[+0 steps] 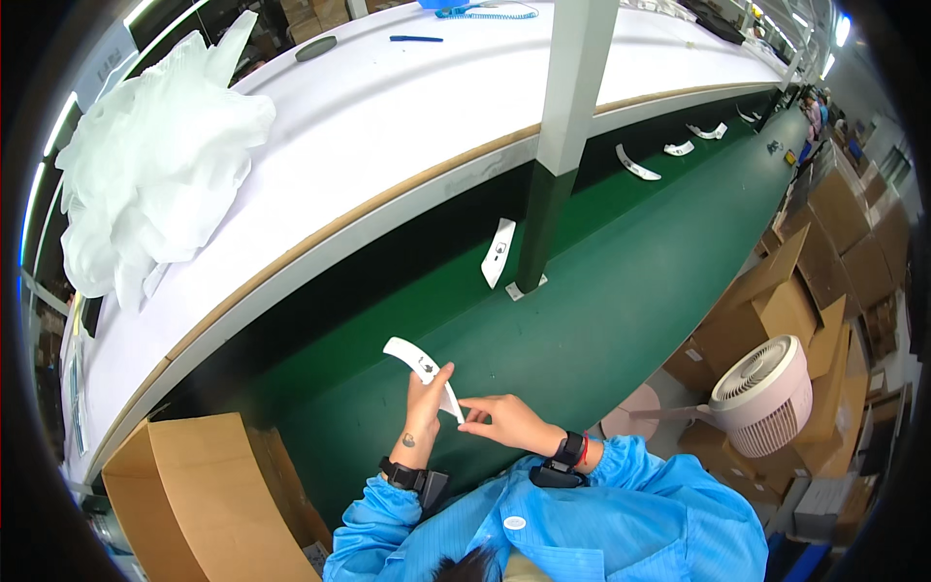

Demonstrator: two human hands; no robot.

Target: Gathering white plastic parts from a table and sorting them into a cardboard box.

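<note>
A curved white plastic strip (pixel 412 357) with small dark markings is held over the green work surface (pixel 582 335). My left hand (pixel 421 412) is closed around its middle, the thumb lying along the printed face. At the strip's lower, narrow end, the fingers of my right hand (pixel 511 424) are pinched together on its tip. A similar white strip (pixel 498 254) lies farther off, beside the foot of the post. More curved white pieces (pixel 635 165) lie spaced along the green surface toward the far right.
A grey post (pixel 572 92) rises from the green surface. Beyond stands a raised white bench (pixel 388 116) with translucent plastic bags (pixel 160 165) and a blue pen (pixel 416 39). An open cardboard box (pixel 218 495) is near left; a pink fan (pixel 761 398) and cartons stand right.
</note>
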